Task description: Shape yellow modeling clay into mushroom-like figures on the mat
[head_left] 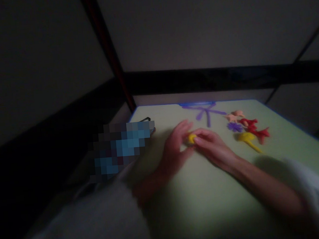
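Note:
A small yellow lump (192,138), perhaps modelling clay, is between my hands above the table. My right hand (215,146) pinches it between thumb and fingers. Just left of the lump is my left hand (175,144), its fingers stretched and its thumb apart; whether it touches the lump is unclear. To the right lie a yellow piece with a rounded head and long stalk (248,139), a purple spiky piece (235,127), several red pieces (262,135) and pale peach pieces (232,117). The picture is dim and blurred, so fine detail is lost.
The pale green table (209,196) has a blue edge. Thin purple strips (207,114) form a branching shape near its far side. A pixelated blue object (131,144) is by the left edge. Behind the table stands a wall (210,27) with a dark band.

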The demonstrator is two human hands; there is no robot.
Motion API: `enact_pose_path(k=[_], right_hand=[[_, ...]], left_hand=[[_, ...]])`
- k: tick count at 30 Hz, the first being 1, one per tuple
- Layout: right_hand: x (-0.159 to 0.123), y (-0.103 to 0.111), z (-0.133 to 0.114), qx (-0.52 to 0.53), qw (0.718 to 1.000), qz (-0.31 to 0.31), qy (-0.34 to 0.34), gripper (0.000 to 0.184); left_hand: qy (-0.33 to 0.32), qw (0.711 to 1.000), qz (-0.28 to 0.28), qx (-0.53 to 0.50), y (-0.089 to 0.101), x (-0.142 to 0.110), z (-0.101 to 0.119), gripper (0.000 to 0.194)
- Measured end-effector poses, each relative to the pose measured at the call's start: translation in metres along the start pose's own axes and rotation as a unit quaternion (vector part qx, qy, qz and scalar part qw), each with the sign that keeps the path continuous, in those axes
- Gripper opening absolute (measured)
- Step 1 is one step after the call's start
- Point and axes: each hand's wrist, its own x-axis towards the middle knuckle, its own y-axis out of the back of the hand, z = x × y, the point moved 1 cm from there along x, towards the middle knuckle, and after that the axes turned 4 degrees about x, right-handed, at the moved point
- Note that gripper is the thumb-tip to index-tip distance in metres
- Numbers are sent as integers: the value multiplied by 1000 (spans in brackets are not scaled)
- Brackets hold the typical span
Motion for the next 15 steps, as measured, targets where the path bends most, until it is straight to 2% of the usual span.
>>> enact_pose_path(k=[3,7,10,15], right_hand=[[-1,3,-10,-103,991,8,83,19],[-3,4,-17,-136,988,-24,74,24],[-5,2,-18,-172,981,-44,84,24],[-9,-4,-20,-243,957,-73,142,21]], left_hand=[[55,995,47,-63,4,6,-7,38],[110,991,54,-54,7,10,-9,30],[104,993,46,-40,7,8,-7,29],[89,995,16,-30,4,1,-8,34]])
